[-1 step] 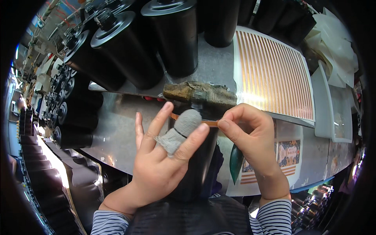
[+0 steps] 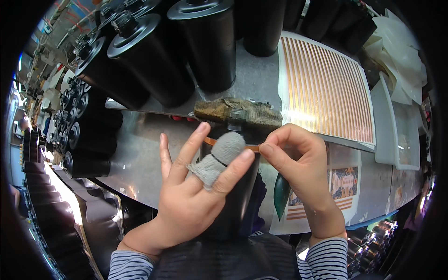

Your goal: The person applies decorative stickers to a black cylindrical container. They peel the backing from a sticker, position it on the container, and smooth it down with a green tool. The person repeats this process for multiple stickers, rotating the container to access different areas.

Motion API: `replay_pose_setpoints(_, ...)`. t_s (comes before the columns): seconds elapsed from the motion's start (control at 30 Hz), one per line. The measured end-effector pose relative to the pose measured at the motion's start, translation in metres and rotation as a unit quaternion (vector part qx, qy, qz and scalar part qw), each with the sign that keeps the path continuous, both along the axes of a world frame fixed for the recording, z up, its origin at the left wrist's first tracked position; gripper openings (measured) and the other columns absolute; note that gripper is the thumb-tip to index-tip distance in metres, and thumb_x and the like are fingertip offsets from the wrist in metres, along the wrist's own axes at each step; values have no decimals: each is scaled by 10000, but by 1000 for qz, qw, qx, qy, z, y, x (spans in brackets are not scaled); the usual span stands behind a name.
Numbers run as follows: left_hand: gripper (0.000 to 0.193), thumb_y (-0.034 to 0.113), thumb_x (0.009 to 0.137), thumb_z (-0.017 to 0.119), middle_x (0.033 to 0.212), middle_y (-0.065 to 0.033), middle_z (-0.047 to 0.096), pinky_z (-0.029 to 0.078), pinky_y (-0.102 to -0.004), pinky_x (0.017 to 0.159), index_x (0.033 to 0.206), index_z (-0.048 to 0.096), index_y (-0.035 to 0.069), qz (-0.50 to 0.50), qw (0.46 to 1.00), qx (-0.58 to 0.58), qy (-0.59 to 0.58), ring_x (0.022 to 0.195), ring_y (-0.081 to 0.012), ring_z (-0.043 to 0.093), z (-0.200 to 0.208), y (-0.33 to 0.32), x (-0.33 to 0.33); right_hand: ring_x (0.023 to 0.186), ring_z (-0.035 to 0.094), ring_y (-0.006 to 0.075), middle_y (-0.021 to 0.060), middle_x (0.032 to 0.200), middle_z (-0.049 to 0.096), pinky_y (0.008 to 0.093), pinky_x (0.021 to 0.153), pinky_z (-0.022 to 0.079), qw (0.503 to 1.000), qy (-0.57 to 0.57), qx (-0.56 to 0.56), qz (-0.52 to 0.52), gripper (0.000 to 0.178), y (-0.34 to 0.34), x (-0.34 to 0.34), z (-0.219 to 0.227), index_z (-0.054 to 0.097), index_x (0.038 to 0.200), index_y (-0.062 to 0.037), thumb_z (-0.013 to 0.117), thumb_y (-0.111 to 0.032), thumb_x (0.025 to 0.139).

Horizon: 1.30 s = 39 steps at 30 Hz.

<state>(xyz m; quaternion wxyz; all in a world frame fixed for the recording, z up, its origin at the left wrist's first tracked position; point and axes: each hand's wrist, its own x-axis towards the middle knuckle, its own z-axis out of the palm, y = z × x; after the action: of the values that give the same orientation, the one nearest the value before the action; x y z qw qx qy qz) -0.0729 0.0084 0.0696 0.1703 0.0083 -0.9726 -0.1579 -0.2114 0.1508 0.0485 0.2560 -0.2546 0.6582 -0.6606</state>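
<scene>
Below my hands lies a black bottle (image 2: 240, 191), its neck end toward a cloth-wrapped bar (image 2: 238, 112). A thin orange-copper strip (image 2: 252, 148) runs across the bottle. My left hand (image 2: 196, 200) is open over it, fingers spread, and a grey cloth finger cover (image 2: 217, 161) with a black band presses on or near the strip. Between thumb and forefinger, my right hand (image 2: 303, 163) pinches the strip's right end. Under that palm hangs a dark green pointed piece (image 2: 281, 196); how it is held is hidden.
Tall black bottles (image 2: 205, 51) stand behind the bar, and more line the left. At right lie a sheet of copper stripes (image 2: 326, 88) and a white plastic tray (image 2: 396, 126). Beside my right wrist is a printed decal sheet (image 2: 343, 205) on the metal table (image 2: 135, 158).
My left hand with its grey finger cover has shifted slightly to the right along the strip. My right hand stays in place, pinching the strip's end.
</scene>
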Motion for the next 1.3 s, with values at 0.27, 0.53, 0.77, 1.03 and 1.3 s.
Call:
replay_pose_setpoints(0.27, 512, 90, 740, 646, 1029, -36, 651, 63, -705, 1020, 1234, 600, 217, -39, 995, -90, -15, 1273, -325, 419, 13, 13, -15, 667, 562, 87, 39, 747, 621, 226, 622, 444, 997, 31, 46, -54, 146, 15, 9, -13, 619, 929, 27, 602, -104, 866)
replay_pose_setpoints(0.53, 993, 300, 814, 674, 1428, -226, 287, 255, -383, 1065, 1464, -18, 9, -20, 864, 502, 10, 1306, -319, 325, -40, 1, 9, 713, 612, 306, 187, 808, 605, 363, 617, 473, 965, 209, 154, 39, 451, 27, 58, -9, 468, 1266, 62, 557, -72, 845)
replay_pose_setpoints(0.77, 648, 153, 822, 591, 1410, -165, 380, 108, -565, 1067, 1418, 346, 82, -24, 980, 196, 37, 1358, -374, 256, -26, -6, 9, 600, 570, 255, 125, 702, 573, 343, 553, 452, 934, 330, 138, 2, 484, 32, 62, -11, 513, 1244, 51, 615, -19, 776)
replay_pose_setpoints(1.03, 577, 115, 704, 605, 1170, -110, 589, 36, -607, 1066, 1278, 553, 114, -82, 996, 44, -8, 1319, -354, 345, 8, -6, -6, 554, 542, 227, 100, 666, 557, 316, 514, 435, 913, 385, 134, -8, 501, 31, 53, -7, 534, 1225, 52, 650, -15, 742)
replay_pose_setpoints(1.3, 605, 129, 751, 661, 1289, -144, 526, 127, -614, 1053, 1324, 487, 47, 13, 959, 283, 12, 1355, -377, 266, -13, -16, 8, 552, 528, 106, 39, 655, 566, 241, 504, 426, 988, 115, 89, 48, 542, 29, 48, 10, 508, 1282, -16, 691, -51, 773)
